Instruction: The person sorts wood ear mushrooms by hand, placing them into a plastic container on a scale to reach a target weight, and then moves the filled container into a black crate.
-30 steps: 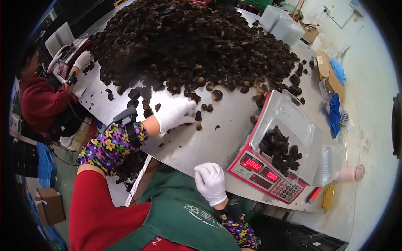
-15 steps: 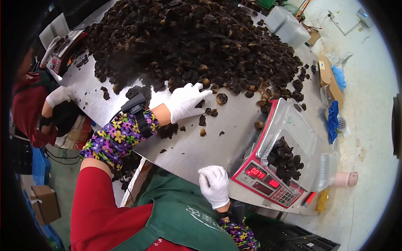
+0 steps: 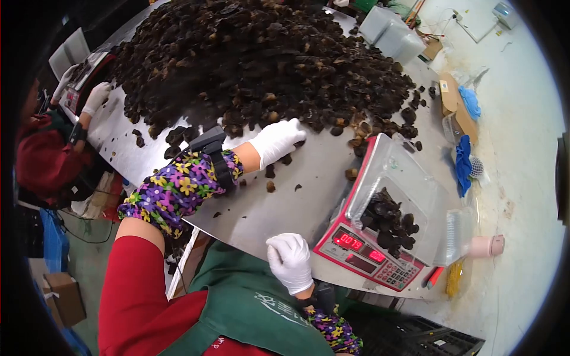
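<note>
A large heap of dark brown dried pieces covers the far part of the metal table. My left hand, white-gloved, lies at the heap's near edge with its fingers drawn together over dark pieces; what they hold is mostly hidden. At the table's front edge is my right hand, also gloved, its fingers curled and nothing visible in them. To its right stands a red scale with lit digits. On the scale sits a clear plastic container with dark pieces inside.
A co-worker in red stands at the left beside another scale. Stacked clear containers are at the back right. Cardboard, a blue cloth and a pink roll lie along the right side.
My left hand has closed its spread fingers over pieces at the heap's edge. The co-worker's nearer hand has moved up toward their scale. The view has shifted slightly.
</note>
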Motion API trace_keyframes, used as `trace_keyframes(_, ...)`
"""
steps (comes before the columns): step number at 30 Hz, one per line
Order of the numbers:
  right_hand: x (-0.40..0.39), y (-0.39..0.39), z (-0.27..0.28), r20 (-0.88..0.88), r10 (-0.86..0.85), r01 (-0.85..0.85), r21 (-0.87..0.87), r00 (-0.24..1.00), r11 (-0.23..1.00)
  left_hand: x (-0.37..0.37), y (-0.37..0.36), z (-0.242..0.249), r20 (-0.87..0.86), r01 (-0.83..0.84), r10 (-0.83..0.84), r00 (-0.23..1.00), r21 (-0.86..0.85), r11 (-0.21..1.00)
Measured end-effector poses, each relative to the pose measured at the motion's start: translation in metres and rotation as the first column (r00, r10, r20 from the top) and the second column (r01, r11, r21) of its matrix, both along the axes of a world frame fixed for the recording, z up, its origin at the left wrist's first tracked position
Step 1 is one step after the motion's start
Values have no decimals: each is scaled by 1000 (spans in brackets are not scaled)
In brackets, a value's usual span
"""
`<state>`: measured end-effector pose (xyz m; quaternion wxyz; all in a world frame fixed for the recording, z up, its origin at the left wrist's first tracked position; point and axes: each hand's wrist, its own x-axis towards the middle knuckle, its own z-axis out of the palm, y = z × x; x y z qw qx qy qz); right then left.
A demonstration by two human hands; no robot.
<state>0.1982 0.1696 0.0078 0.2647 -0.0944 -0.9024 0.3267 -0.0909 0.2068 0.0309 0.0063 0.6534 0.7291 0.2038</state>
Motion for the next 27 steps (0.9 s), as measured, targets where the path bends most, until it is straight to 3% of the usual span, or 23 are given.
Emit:
trace_keyframes(2, 0, -1, -1, -5, 13, -13, 2, 1000, 1000, -3, 18, -10, -77, -80, 76, 994, -45, 996)
trace_keyframes(4, 2, -1, -3, -17, 0, 0, -4, 1000, 1000, -5, 19, -11, 62, -107, 105, 992, 34, 994)
trace_keyframes(7, 1, -1, -3, -33, 0, -1, -25, 999, 1000, 29, 10, 36, 336, -110, 50, 941, 160, 981)
trace_keyframes(8, 1, -2, -3, -41, 14, -15, -29, 999, 999, 53, 5, 66, 334, -51, -77, 939, 357, 933)
trace_keyframes(9, 1, -2, -3, -23, 1, -2, -25, 1000, 1000, 74, 6, 89, 310, -29, -116, 944, 427, 904)
trace_keyframes(10, 1, -2, -3, -3, -7, 7, -19, 1000, 1000, 91, 8, 105, 124, 119, -233, 964, 586, 802)
trace_keyframes(11, 1, -1, -5, 4, 2, -2, -21, 1000, 1000, 109, 16, 108, 253, 50, -241, 937, 586, 809)
trace_keyframes(14, 1, -2, -2, -16, -4, 4, 1, 1000, 1000, 153, 31, 120, 179, 205, -395, 901, 627, 752)
trace_keyframes(18, 10, -3, -11, 149, -29, 17, 84, 988, 996, 179, 50, 115, 47, 407, -450, 892, 349, 844)
trace_keyframes(19, 13, -3, -14, 154, -35, 23, 80, 987, 997, 186, 47, 112, 36, 411, -478, 878, 455, 790)
trace_keyframes(20, 10, -3, -10, 154, -41, 29, 79, 987, 996, 181, 45, 112, 36, 416, -483, 875, 454, 788)
trace_keyframes(22, 2, -1, -1, -28, 6, -6, 14, 1000, 1000, 160, 43, 115, 41, 365, -478, 878, 589, 721)
trace_keyframes(24, 2, 0, -1, -36, 4, -4, 0, 999, 1000, 122, 51, 104, 84, 210, -326, 942, 612, 763)
trace_keyframes(26, 1, -1, -2, -48, 4, -5, -13, 999, 1000, 67, 64, 85, 107, -13, -31, 994, 388, 922)
trace_keyframes(27, 1, -1, -3, -53, -4, 3, -23, 999, 1000, 40, 66, 66, 33, -151, 151, 988, 418, 896)
